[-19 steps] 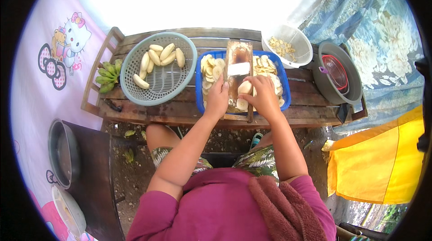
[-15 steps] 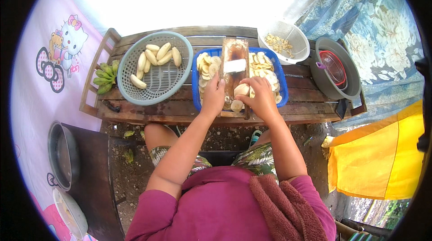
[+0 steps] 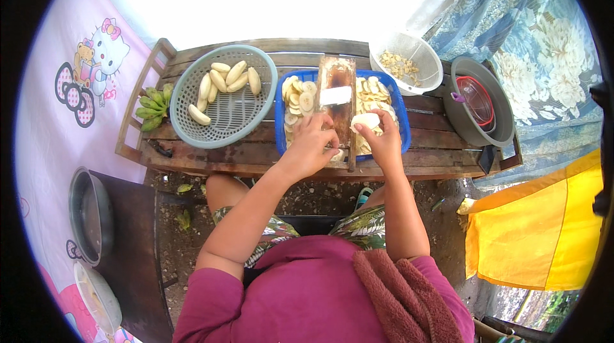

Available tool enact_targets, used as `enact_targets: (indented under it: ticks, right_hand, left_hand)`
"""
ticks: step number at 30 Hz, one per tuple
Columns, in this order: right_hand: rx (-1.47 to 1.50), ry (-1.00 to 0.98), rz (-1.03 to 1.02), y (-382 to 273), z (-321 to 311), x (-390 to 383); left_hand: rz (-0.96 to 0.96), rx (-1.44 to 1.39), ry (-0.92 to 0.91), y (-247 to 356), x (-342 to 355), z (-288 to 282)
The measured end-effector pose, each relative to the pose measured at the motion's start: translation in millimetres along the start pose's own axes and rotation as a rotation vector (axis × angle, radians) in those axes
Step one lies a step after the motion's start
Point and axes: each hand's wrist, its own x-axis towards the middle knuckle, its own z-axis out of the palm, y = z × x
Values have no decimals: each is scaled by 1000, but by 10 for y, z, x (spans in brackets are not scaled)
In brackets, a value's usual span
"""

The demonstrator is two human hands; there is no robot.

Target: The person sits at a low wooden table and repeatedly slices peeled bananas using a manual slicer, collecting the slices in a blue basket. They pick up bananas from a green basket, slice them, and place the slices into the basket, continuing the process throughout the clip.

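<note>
A wooden slicer board (image 3: 337, 74) with a pale plate across it lies over a blue basin (image 3: 405, 111). Sliced bananas (image 3: 373, 93) fill the basin on either side of the board. My right hand (image 3: 386, 144) is closed round a peeled banana piece (image 3: 366, 121), held just right of the board. My left hand (image 3: 309, 144) reaches over the board's near part, its fingers bent and pinching at a banana slice (image 3: 338, 157) near the end. The fingers partly hide that slice.
A grey-green basket (image 3: 176, 109) with several peeled bananas (image 3: 235, 74) stands left on the slatted wooden bench (image 3: 422, 154), beside green bananas (image 3: 152, 109). A white colander (image 3: 438, 74) with chips and a grey tub (image 3: 454, 109) holding a red-rimmed strainer (image 3: 476, 103) sit right.
My right hand has lifted the banana piece off the board and moved it slightly right. My left hand has shifted from the board's left edge across to the slice at its near end.
</note>
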Motion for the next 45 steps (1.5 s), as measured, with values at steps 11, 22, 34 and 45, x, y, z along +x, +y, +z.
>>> enact_targets:
  ticks: [11,22,34,45]
  right_hand:
    - [-529,-26,-370,-273,232,139]
    - [-499,-99,-398,-236,275,107]
    - [-466,-64,-361,-121,346,364]
    - [-531,-89,-409,-124,290,199]
  left_hand:
    - [-236,-82,308,-285,35,-203]
    - [-240,-271,401,-81,-197,75]
    - [-399,-300,222,-192,48,311]
    - [-383,-332,244,-240,-12,311]
